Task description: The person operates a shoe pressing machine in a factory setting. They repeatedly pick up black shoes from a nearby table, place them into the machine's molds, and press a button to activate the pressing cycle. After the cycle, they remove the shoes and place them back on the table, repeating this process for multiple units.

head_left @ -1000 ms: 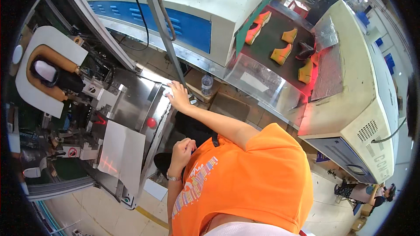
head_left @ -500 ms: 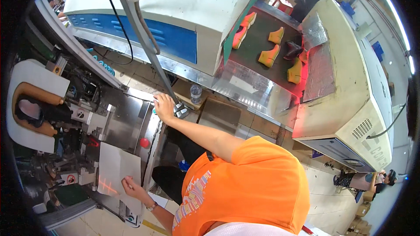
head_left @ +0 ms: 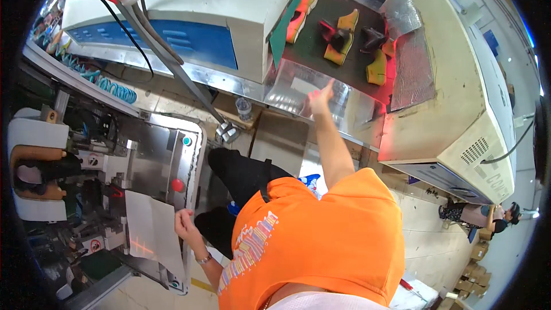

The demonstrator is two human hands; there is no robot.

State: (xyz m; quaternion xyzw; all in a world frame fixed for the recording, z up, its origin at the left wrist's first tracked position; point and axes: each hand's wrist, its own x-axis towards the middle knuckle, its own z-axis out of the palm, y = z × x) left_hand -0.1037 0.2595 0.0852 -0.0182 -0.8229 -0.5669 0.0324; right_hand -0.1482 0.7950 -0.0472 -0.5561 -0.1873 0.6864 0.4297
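Since half a second ago the right hand (head_left: 319, 93) has left the base of the slanting metal post and stretched up toward the middle top of the frame, over the shiny steel apron (head_left: 298, 89) at the mouth of the dark conveyor belt (head_left: 356, 28). Its fingers are spread open and hold nothing. Shoe pieces (head_left: 342, 37), yellow, orange and black, lie on the belt just beyond the fingertips, apart from them. Lower left, the left hand (head_left: 185, 225) rests at the edge of the white sheet (head_left: 150, 231) on the press machine's tabletop (head_left: 155, 161), fingers loosely curled, gripping nothing that I can make out. Judging by the reach, a pick-up from the belt is in hand; next the right hand must extend further and close on the nearest piece.
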